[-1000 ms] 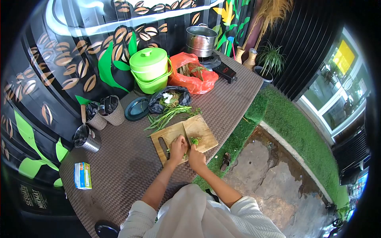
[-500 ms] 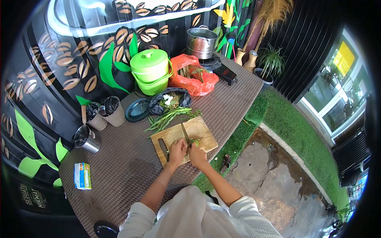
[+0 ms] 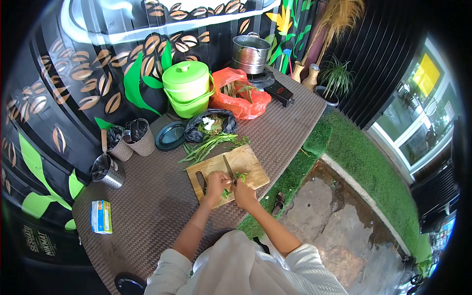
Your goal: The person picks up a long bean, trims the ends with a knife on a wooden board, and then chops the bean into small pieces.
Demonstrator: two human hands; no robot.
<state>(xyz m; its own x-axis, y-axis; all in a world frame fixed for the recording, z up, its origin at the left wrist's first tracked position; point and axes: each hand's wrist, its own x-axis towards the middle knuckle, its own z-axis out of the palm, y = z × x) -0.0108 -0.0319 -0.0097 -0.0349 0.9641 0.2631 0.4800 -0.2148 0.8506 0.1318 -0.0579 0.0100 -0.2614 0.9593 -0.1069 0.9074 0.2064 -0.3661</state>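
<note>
1. A person stands at a brown textured bench (image 3: 162, 196) with a wooden cutting board (image 3: 246, 160) in front of them; every place below is given relative to this board.
2. On the board's near part, a small heap of chopped greens (image 3: 241, 175) lies just right of the blade. That seems to be the only portion cut so far.
3. A loose pile of uncut long green stalks (image 3: 209, 144) lies across the board's far edge and onto the bench, so most of the chopping looks undone.
4. The right hand (image 3: 244, 193), at the board's near edge, is clenched around the handle of a knife (image 3: 229, 169), whose blade runs toward the board's middle.
5. The left hand (image 3: 216, 183), on the board's near left part, is curled down over a few green stems (image 3: 224, 193), pinning them just left of the blade.
6. The two hands sit close together, almost touching, with the stems between them.
7. Beyond the board's far edge sit a black bag (image 3: 209, 125) of trimmings, a dark plate (image 3: 169, 136), a lime green bucket (image 3: 187, 88) and an orange bag (image 3: 241, 96).
</note>
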